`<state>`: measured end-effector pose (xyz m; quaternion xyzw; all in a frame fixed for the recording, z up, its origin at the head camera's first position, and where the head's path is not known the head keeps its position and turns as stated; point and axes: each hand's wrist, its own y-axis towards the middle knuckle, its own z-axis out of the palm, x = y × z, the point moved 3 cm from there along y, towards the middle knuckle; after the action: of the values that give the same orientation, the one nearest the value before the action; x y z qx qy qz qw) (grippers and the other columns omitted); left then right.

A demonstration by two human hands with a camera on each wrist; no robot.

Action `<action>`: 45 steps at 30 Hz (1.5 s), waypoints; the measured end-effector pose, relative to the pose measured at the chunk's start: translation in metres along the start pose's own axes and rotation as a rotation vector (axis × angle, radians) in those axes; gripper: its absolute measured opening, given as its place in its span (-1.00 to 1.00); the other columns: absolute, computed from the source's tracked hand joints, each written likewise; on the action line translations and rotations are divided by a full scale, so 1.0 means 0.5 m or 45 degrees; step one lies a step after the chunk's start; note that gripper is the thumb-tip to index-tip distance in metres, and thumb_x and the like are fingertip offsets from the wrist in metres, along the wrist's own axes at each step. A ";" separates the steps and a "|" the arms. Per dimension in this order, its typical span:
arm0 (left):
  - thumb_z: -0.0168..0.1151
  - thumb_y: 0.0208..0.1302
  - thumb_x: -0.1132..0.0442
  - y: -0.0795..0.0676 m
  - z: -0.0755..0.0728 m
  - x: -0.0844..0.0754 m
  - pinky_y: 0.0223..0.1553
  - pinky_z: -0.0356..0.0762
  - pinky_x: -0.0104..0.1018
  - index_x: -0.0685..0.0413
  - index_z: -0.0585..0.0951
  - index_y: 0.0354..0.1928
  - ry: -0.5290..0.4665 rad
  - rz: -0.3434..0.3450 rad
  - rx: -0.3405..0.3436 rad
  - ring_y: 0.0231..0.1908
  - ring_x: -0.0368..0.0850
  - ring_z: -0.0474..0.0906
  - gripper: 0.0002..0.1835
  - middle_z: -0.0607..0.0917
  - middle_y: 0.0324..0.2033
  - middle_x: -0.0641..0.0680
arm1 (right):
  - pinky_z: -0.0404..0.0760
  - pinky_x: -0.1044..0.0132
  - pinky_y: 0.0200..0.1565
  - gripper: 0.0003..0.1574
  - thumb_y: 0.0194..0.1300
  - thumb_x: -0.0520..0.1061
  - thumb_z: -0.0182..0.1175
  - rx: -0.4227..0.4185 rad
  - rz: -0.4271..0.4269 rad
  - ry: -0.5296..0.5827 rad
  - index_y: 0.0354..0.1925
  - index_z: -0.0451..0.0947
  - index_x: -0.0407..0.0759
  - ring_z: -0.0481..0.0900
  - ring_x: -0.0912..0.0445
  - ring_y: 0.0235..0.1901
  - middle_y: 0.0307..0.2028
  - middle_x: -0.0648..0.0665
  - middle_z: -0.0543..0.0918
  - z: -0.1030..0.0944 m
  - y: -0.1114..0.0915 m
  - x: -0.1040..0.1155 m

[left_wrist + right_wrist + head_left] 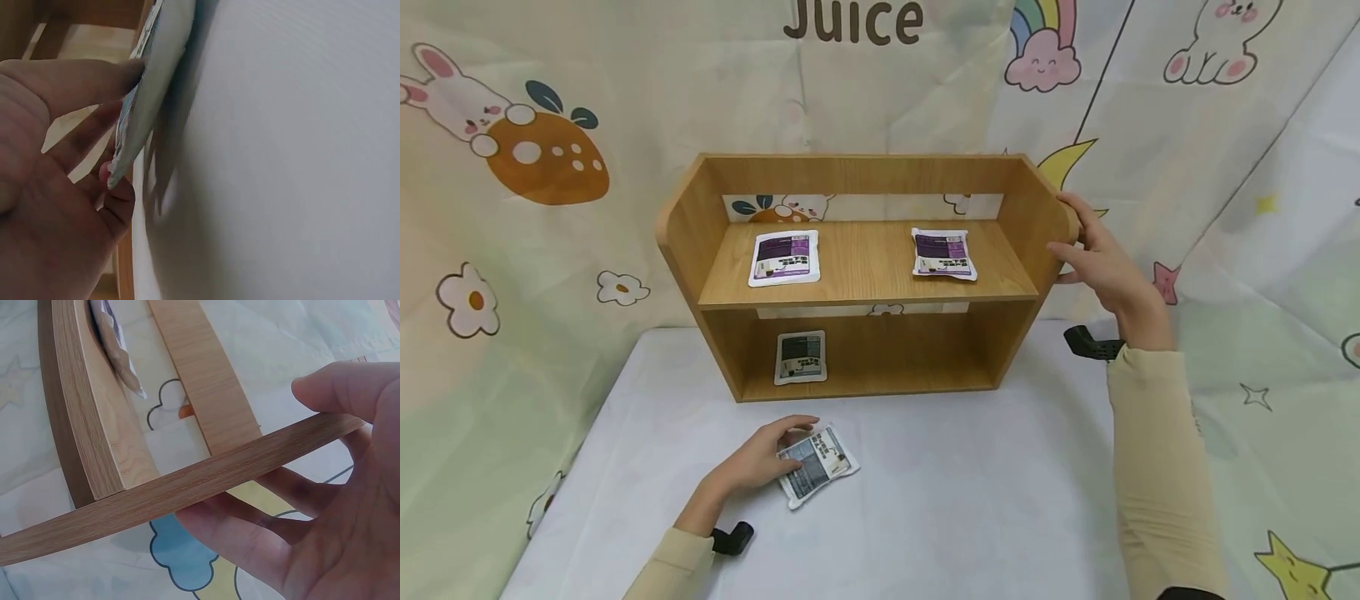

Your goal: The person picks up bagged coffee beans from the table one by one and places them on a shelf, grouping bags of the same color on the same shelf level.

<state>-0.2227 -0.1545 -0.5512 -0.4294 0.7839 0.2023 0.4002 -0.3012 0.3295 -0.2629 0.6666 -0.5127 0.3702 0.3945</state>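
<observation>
In the head view my left hand [758, 458] pinches a flat white pouch with a grey-green label [817, 463] over the white table, in front of the shelf. The left wrist view shows the thumb [94, 84] on one face of the pouch [156, 81], with fingers behind its edge. My right hand [1105, 262] grips the right side panel of the wooden two-tier shelf [865, 292]. In the right wrist view the thumb [331, 390] lies on the inner side of the panel [187, 481] and the other fingers on its outer side.
Two purple-labelled pouches lie on the upper tier, one at left [785, 258] and one at right [943, 253]. A dark-green-labelled pouch [801, 357] is at the left of the lower tier. Behind the shelf hangs a printed cloth [647, 125]; the white table [940, 500] extends in front.
</observation>
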 end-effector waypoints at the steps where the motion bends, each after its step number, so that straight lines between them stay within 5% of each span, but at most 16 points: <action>1: 0.41 0.13 0.37 0.009 0.002 -0.003 0.13 0.39 -0.02 -0.11 0.43 0.31 -0.007 0.026 0.005 0.12 -0.08 0.47 -0.31 0.55 0.13 -0.05 | 0.60 -0.06 -0.15 -0.17 0.47 -0.13 0.03 -0.005 0.008 -0.004 0.47 -0.08 0.44 0.11 -0.25 0.30 0.40 -0.23 -0.01 -0.001 0.000 -0.001; 8: 0.47 0.11 0.16 0.038 0.012 -0.016 0.16 0.35 0.06 -0.09 0.48 0.26 -0.028 0.063 -0.042 0.17 0.03 0.41 -0.36 0.45 0.19 -0.06 | 0.62 0.01 -0.16 -0.19 0.49 -0.11 0.00 -0.018 0.000 -0.021 0.47 -0.10 0.45 0.12 -0.25 0.30 0.39 -0.23 0.00 -0.004 0.003 0.000; 11: 0.56 -0.08 -0.06 0.016 0.014 -0.015 0.18 0.28 0.15 -0.15 0.40 0.34 0.143 -0.005 -0.054 0.23 0.07 0.30 -0.12 0.37 0.24 -0.03 | 0.62 0.01 -0.16 -0.19 0.49 -0.12 0.00 -0.011 -0.007 -0.015 0.47 -0.09 0.44 0.14 -0.24 0.28 0.37 -0.23 0.03 -0.001 0.003 -0.001; 14: 0.61 -0.32 -0.23 -0.015 0.021 -0.014 0.20 0.19 0.20 -0.24 0.27 0.43 0.325 -0.072 0.032 0.29 0.08 0.19 0.15 0.30 0.30 0.03 | 0.61 -0.02 -0.15 -0.19 0.49 -0.12 0.00 -0.006 -0.001 -0.009 0.47 -0.10 0.44 0.14 -0.24 0.29 0.38 -0.23 0.03 0.002 0.001 -0.004; 19: 0.63 -0.25 -0.11 -0.035 0.017 -0.005 0.23 0.15 0.19 -0.23 0.26 0.44 0.452 -0.111 0.017 0.32 0.13 0.15 0.12 0.28 0.34 0.10 | 0.59 -0.06 -0.12 -0.19 0.49 -0.13 -0.01 -0.020 -0.008 -0.026 0.46 -0.10 0.45 0.14 -0.25 0.29 0.39 -0.21 0.02 0.006 -0.001 -0.008; 27: 0.48 0.08 0.10 -0.028 -0.004 0.023 0.21 0.26 0.12 -0.12 0.32 0.40 0.372 -0.143 -0.203 0.27 0.10 0.25 -0.17 0.38 0.27 0.08 | 0.58 -0.10 -0.12 -0.19 0.48 -0.16 0.01 -0.033 -0.021 -0.019 0.46 -0.07 0.43 0.15 -0.25 0.28 0.37 -0.22 0.03 0.010 0.001 -0.011; 33: 0.42 0.16 0.14 -0.015 -0.006 0.018 -0.14 0.50 -0.06 -0.07 0.40 0.33 0.251 -0.228 -0.392 -0.16 -0.03 0.52 -0.31 0.57 -0.06 0.07 | 0.60 -0.06 -0.13 -0.17 0.47 -0.15 0.02 -0.062 -0.026 -0.028 0.46 -0.08 0.46 0.16 -0.25 0.28 0.38 -0.20 0.04 0.006 0.000 -0.014; 39: 0.22 0.23 0.37 -0.003 0.015 0.003 -0.38 0.50 -0.24 -0.08 0.39 0.34 -0.035 -0.368 -0.331 -0.41 -0.13 0.51 -0.39 0.60 -0.16 0.11 | 0.57 -0.12 -0.11 -0.16 0.47 -0.16 0.02 -0.050 -0.013 -0.034 0.46 -0.10 0.45 0.15 -0.25 0.28 0.38 -0.21 0.03 0.008 -0.001 -0.019; 45: 0.52 -0.02 -0.06 0.010 0.028 -0.011 -0.21 0.49 -0.06 -0.13 0.43 0.32 0.017 -0.337 -0.279 -0.23 -0.08 0.49 -0.19 0.57 -0.07 0.09 | 0.57 -0.15 -0.12 -0.15 0.47 -0.18 0.02 -0.048 -0.023 -0.045 0.46 -0.10 0.46 0.13 -0.25 0.29 0.38 -0.20 0.02 0.009 0.002 -0.011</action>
<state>-0.2190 -0.1397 -0.5551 -0.5712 0.6965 0.2291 0.3690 -0.3026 0.3275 -0.2694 0.6702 -0.5204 0.3449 0.4013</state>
